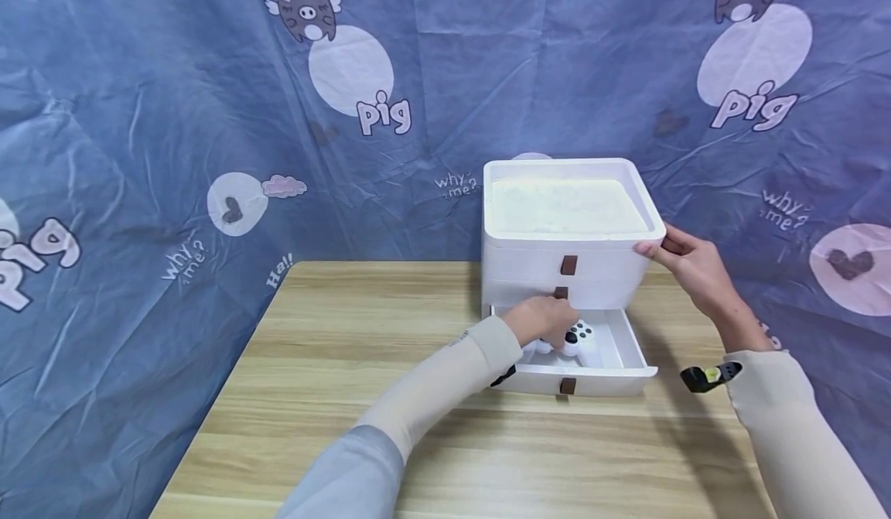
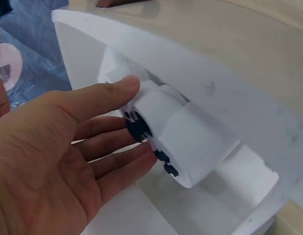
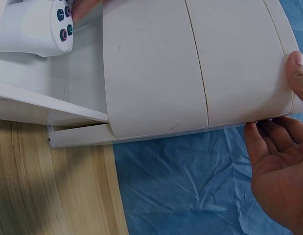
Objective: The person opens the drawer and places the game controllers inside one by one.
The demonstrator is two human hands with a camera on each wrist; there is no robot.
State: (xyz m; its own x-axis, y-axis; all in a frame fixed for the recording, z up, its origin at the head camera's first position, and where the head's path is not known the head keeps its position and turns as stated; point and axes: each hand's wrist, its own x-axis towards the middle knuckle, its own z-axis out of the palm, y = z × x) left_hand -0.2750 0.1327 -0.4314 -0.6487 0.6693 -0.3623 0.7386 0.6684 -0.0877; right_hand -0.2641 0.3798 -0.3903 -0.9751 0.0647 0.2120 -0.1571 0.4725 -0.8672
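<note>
A white game controller with dark buttons lies in the pulled-out bottom drawer of a white drawer unit. My left hand reaches into that drawer and grips the controller's middle. In the left wrist view, the thumb is on one side of the controller and the fingers are against its button side. At the unit's upper right front corner, my right hand holds on, thumb on the front and fingers along the side. The right wrist view shows the same right hand at the corner.
The unit stands at the back of a wooden table, against a blue printed cloth. Its top is a shallow tray with a raised rim. The upper drawers are closed, with brown pull tabs.
</note>
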